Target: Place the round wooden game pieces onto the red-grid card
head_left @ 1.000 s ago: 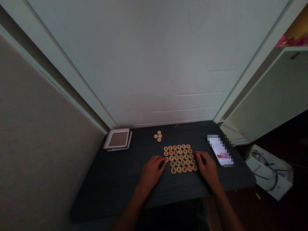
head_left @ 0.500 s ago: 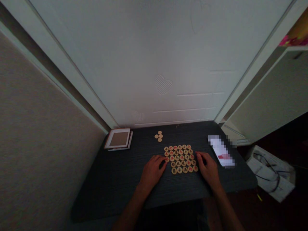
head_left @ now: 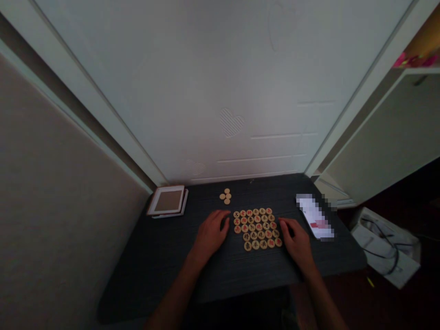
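Round wooden Chinese chess pieces (head_left: pixel 259 227) with red and black characters lie flat in rows, close together, on the dark table (head_left: pixel 165 266). The two front rows start further right than those behind. My left hand (head_left: pixel 210 234) is just left of the rows, apart from them, thumb and index finger parted with nothing between them. At the right side of the rows rests my right hand (head_left: pixel 296 239), its fingers loosely curled and a gap between thumb and index finger; no piece shows in it. Several plain-faced pieces (head_left: pixel 228 196) lie in a small cluster behind the left hand.
A framed flat item (head_left: pixel 167 201) lies stacked on another at the back left. On the right is a phone (head_left: pixel 314 215) with its screen lit, partly pixelated. A white panel with hearts (head_left: pixel 232 123) rises behind the table. A white box with cables (head_left: pixel 385 250) stands at the lower right.
My left hand has let go of the piece at the left end of the third row and drawn back to the left. My right hand has stayed nearly still.
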Available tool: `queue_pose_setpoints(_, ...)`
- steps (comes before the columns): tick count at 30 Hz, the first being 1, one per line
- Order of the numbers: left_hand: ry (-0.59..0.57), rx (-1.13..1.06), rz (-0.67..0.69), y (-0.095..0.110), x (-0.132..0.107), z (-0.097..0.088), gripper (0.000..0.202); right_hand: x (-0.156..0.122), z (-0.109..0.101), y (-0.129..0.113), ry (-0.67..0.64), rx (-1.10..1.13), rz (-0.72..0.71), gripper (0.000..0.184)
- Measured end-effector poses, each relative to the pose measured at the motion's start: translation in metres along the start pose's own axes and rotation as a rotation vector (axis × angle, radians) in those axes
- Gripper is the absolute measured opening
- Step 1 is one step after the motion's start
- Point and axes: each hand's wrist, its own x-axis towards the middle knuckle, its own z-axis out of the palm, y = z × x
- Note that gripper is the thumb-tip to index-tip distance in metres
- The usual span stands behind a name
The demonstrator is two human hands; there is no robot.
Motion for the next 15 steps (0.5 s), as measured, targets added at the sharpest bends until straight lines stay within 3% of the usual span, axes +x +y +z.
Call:
queue_pose_setpoints(3, 0.039, 0.054, 0.055, -0.021, 0.031, 0.000, 0.042, 0.000, 0.000, 0.000, 0.006, -0.002, 0.000, 0.035)
queue_pose_setpoints(8, -0.104, 0.105, 0.181, -0.054, 0.076, 0.014, 0.068, 0.000, 0.000, 0.000, 0.018, -0.006, -0.020, 0.037)
queue_pose_setpoints(15, -0.173, 0.129, 0.204, -0.078, 0.091, 0.018, 0.065, 0.000, 0.000, 0.000, 0.020, 0.010, -0.019, 0.038)
